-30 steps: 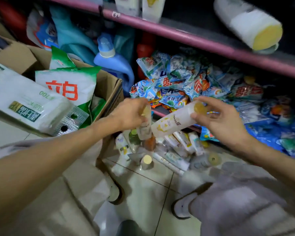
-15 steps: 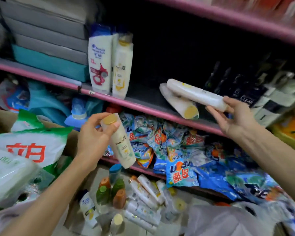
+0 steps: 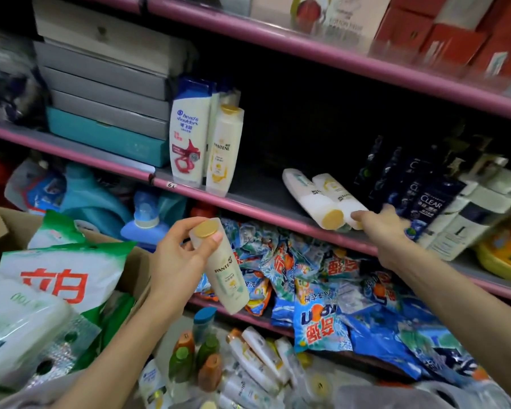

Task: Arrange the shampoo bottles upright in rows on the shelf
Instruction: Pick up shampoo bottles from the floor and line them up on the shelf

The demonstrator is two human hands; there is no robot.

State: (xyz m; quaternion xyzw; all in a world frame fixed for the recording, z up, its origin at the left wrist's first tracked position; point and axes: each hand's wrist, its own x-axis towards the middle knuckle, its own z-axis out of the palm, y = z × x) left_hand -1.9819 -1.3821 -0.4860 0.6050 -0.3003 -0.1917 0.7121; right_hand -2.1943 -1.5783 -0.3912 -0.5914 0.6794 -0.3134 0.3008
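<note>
My left hand grips a cream Pantene bottle with a gold cap, tilted, below the pink-edged shelf. Two cream bottles lie on their sides on that shelf: one on the left and one to its right. My right hand touches the cap end of the right one; whether it still holds it is unclear. A Head & Shoulders bottle and a Pantene bottle stand upright at the shelf's left. Several more bottles lie on the floor below.
Dark Clear bottles and white pump bottles crowd the shelf's right. Grey boxes are stacked at its left. Detergent sachets fill the lower shelf. A cardboard box with detergent bags stands at the left.
My right hand has laid its bottle on its side on the shelf beside the other lying one. The view has tilted up; my left hand keeps its bottle.
</note>
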